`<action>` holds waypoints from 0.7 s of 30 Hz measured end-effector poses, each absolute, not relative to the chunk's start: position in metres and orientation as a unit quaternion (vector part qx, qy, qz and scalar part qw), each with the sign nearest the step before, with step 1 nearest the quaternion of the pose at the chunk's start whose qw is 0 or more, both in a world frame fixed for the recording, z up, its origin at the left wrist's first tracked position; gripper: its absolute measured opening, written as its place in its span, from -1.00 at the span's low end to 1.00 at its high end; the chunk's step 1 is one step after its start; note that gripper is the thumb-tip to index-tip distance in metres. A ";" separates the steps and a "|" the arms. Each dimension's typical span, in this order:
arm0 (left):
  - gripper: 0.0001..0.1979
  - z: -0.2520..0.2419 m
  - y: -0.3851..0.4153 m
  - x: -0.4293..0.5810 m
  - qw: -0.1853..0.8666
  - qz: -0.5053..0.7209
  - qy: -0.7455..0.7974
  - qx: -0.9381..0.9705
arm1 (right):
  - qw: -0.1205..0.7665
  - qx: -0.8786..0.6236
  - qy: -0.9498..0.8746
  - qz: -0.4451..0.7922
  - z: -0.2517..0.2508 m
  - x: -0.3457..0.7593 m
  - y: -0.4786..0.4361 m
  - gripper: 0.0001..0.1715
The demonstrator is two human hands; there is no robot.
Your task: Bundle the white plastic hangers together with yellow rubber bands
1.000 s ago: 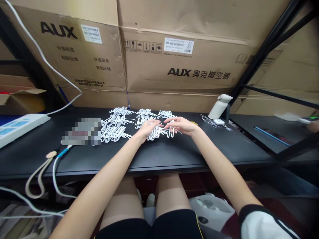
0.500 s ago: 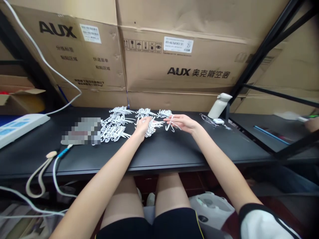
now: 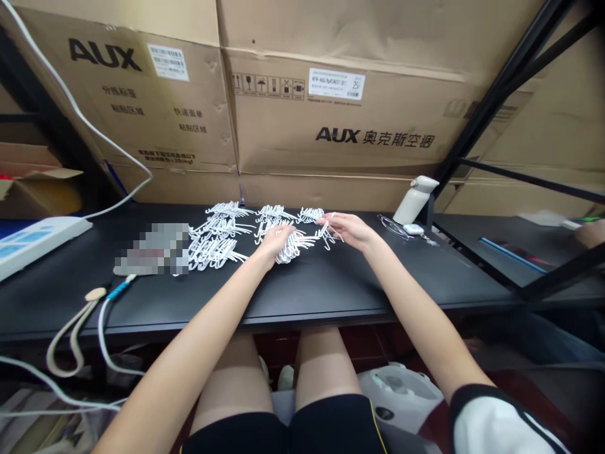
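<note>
Small white hangers lie in several bunches on the black tabletop (image 3: 326, 293), hooks and thin arms overlapping. My left hand (image 3: 274, 244) is closed around the near end of the middle bunch (image 3: 289, 251), whose thin ends point right. To the right of it, my right hand (image 3: 350, 228) pinches one or more loose white hangers (image 3: 326, 234) between thumb and fingers, just above the table. Behind my hands sits a smaller bunch (image 3: 311, 215). The left-hand bunches (image 3: 212, 253) stand in a column beside a blurred-out flat object (image 3: 154, 249).
Cardboard boxes (image 3: 378, 164) form a wall behind the table. A white bottle (image 3: 416, 200), glasses (image 3: 396, 227) and a small white case (image 3: 413, 229) stand at the right by the black frame (image 3: 477, 120). A power strip (image 3: 42, 243) and white cables are at the left.
The loose hangers in my right hand have turned and now show more overlapping hooks. My left hand stays on the middle bunch, shifted slightly right. The view has moved a little.
</note>
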State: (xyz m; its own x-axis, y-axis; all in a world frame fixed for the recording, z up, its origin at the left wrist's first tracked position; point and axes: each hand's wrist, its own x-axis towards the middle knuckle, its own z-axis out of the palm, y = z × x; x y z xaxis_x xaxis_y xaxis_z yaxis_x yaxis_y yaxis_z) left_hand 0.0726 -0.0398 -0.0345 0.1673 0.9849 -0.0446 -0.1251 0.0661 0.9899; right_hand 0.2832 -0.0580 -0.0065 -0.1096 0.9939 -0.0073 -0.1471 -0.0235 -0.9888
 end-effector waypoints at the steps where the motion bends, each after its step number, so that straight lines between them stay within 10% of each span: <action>1: -0.87 -0.033 -0.041 0.073 0.596 0.463 0.437 0.489 | 0.502 -0.439 -0.485 0.565 -0.007 0.283 -0.058 -0.74; 21: -0.77 -0.024 -0.056 0.073 0.599 0.408 0.385 0.572 | 0.429 -0.427 -0.612 0.509 -0.016 0.267 -0.062 -0.58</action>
